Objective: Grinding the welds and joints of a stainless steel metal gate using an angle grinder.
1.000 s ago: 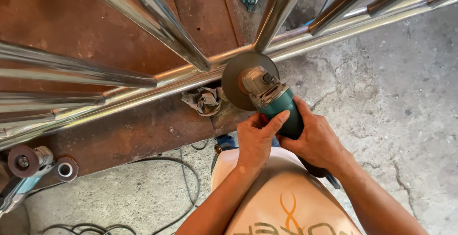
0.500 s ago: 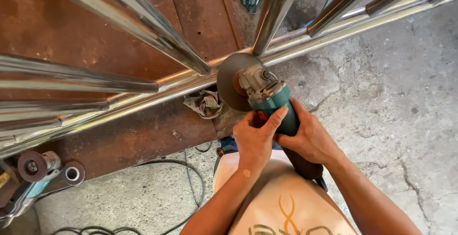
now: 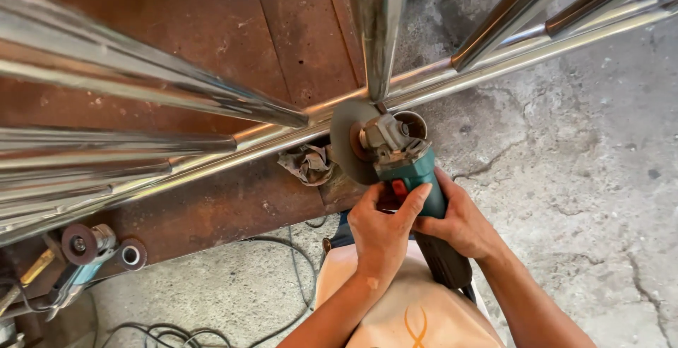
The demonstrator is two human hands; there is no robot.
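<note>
A teal angle grinder (image 3: 413,171) with a grey disc (image 3: 347,142) sits against the long shiny steel rail (image 3: 494,62), right below the joint where an upright tube (image 3: 378,30) meets it. My left hand (image 3: 381,231) wraps the grinder's body from the front, thumb up along its side. Behind it, my right hand (image 3: 462,221) grips the black rear handle (image 3: 445,260). Both forearms reach up from the bottom of the view over my light-coloured trouser leg.
More polished tubes (image 3: 141,80) of the same frame fan out to the left over a rusty steel plate (image 3: 212,207). A crumpled glove or rag (image 3: 307,164) lies by the disc. A second grinder (image 3: 81,256) and cables (image 3: 212,330) lie at lower left on cracked concrete (image 3: 586,178).
The grinder and both hands have stayed at the same joint on the rail. The view has shifted slightly, and my left hand has slid a little along the grinder body.
</note>
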